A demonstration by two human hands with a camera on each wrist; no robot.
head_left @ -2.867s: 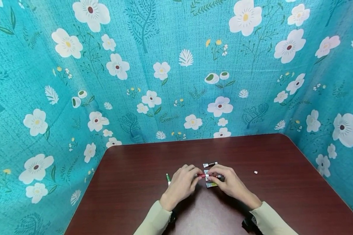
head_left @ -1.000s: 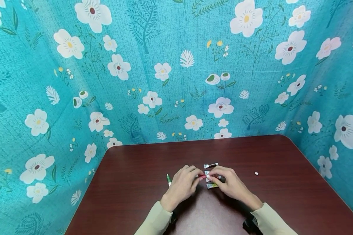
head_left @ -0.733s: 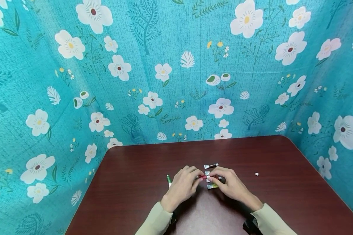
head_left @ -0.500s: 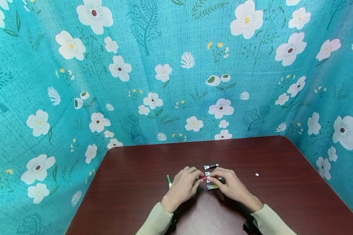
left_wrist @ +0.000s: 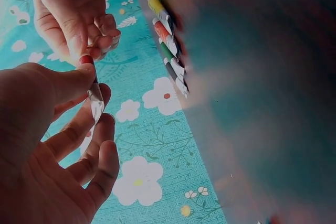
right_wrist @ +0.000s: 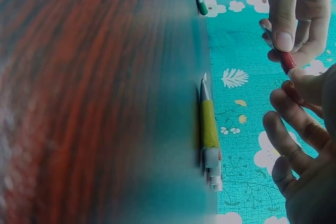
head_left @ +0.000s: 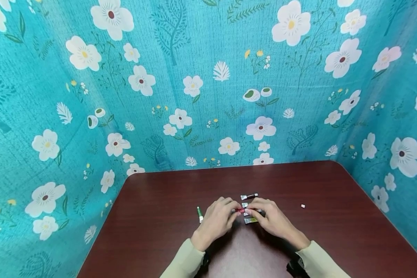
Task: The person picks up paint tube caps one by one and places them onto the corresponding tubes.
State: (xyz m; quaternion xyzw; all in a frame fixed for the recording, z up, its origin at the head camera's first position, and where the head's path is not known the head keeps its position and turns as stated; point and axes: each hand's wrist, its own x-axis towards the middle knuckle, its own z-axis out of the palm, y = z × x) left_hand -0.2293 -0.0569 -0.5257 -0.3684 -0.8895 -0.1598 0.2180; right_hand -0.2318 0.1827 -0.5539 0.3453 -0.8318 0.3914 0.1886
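A small red paint tube (head_left: 242,211) is held level between the two hands above the table. My left hand (head_left: 215,220) pinches its body between thumb and forefinger; the silver crimped end (left_wrist: 96,106) sticks out past the fingers in the left wrist view. At the tube's other end, the thumb and fingertips of my right hand (head_left: 272,220) pinch the tip and mostly cover it. In the right wrist view, the red part of the tube (right_wrist: 286,60) shows between both thumbs, and the right hand's other fingers are spread loosely.
Beyond the hands lie a black tube (head_left: 249,197), a yellow tube (head_left: 251,221) and, partly hidden between them, an orange-red tube (left_wrist: 164,30) and a dark green tube (left_wrist: 168,51). Another green tube (head_left: 199,214) lies left of the left hand. A small white cap (head_left: 303,206) sits to the right.
Both hands keep nearly the same place around the red tube. Less of its white end shows than at first, and more of the green tube beside the left hand is visible.
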